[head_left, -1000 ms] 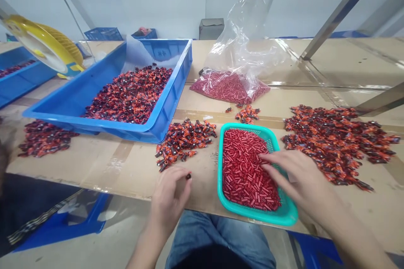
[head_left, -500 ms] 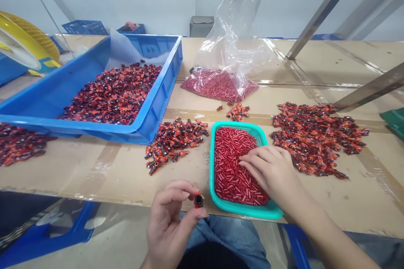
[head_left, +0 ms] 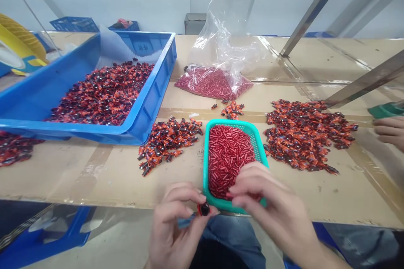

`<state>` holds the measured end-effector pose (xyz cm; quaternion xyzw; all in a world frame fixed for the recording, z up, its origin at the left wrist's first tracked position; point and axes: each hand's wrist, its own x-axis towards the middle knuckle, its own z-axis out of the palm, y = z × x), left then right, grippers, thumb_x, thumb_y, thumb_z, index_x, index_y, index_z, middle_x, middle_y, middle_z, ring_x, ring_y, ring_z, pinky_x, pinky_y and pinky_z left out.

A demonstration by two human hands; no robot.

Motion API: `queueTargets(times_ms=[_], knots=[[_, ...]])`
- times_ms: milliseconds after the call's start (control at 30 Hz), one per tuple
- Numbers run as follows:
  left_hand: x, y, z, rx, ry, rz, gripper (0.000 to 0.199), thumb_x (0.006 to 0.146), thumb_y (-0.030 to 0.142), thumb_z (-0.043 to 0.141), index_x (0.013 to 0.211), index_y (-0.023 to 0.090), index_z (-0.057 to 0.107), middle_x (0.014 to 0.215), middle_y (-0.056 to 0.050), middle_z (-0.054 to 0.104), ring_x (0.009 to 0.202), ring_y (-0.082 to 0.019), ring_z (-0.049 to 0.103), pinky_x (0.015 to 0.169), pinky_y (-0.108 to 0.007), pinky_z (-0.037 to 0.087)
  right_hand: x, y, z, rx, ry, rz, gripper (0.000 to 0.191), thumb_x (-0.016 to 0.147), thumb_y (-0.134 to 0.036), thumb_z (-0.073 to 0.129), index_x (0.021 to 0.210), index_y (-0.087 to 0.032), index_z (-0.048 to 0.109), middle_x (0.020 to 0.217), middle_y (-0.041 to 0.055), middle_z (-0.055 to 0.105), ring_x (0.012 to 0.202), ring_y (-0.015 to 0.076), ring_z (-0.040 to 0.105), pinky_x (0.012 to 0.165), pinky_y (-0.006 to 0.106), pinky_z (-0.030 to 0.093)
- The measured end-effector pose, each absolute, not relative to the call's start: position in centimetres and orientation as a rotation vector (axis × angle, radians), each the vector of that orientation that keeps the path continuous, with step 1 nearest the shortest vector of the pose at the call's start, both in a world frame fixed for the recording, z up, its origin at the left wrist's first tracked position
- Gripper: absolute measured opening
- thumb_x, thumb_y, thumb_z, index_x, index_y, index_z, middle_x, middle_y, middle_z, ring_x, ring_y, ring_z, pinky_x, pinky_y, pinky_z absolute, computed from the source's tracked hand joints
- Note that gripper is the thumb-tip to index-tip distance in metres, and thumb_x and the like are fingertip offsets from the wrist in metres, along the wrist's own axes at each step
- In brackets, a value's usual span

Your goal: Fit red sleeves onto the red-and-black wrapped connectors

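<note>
Across the cardboard-topped workbench (head_left: pixel 78 176), a big blue plastic crate (head_left: pixel 94 135) is heaped with orange-and-black parts (head_left: pixel 104 96), loose heaps (head_left: pixel 303 134) lying alongside, and a teal mesh basket (head_left: pixel 205 168) of red tubes (head_left: pixel 229 155) sits up front, within easy reach of both hands. The left hand (head_left: pixel 175 229) pinches a dark-capped part (head_left: pixel 204 209) between thumb and fingers, presenting it toward the right hand (head_left: pixel 271 208), whose fingers draw together over the basket; whether they hold a tube, I can't tell.
</note>
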<state>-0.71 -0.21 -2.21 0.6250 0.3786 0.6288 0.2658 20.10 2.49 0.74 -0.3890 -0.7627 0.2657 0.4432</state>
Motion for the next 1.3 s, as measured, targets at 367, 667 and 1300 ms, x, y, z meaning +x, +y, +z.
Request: queueTargets(times_ms=[367, 667, 1300], knots=[[-1.3, -0.8, -1.0, 2.265, 1.204, 1.506, 0.033, 0.084, -0.004, 0.067, 0.084, 0.024, 0.049, 0.090, 0.001, 0.085, 0.080, -0.017, 0.083, 0.077, -0.034, 0.059, 18.1, 0.5, 1.5, -0.884, -2.010, 0.419, 0.004, 0.097, -0.018, 0.071, 0.097, -0.019, 0.068, 0.081, 0.0036, 0.076, 0.077, 0.0188, 0.068, 0.077, 0.036, 0.059], [-0.8, -0.8, -0.5, 2.452, 1.269, 1.487, 0.035, 0.082, -0.005, 0.065, 0.075, 0.024, 0.047, 0.081, 0.004, 0.086, 0.073, -0.013, 0.082, 0.075, -0.030, 0.051, 18.8, 0.1, 2.0, -0.966, -2.077, 0.369, 0.007, 0.098, -0.017, 0.069, 0.093, -0.020, 0.065, 0.080, 0.0029, 0.075, 0.077, 0.0191, 0.066, 0.077, 0.037, 0.055], [0.3, -2.4, -2.7, 2.156, 1.354, 1.574, 0.009, 0.093, 0.022, 0.073, 0.088, 0.028, 0.068, 0.065, 0.002, 0.072, 0.063, -0.020, 0.060, 0.057, -0.037, 0.045, 18.7, 0.2, 2.0, -0.821, -1.670, 1.439, 0.041, 0.100, -0.058, 0.060, 0.115, -0.022, 0.073, 0.090, 0.0062, 0.069, 0.081, 0.0176, 0.066, 0.075, 0.031, 0.057]])
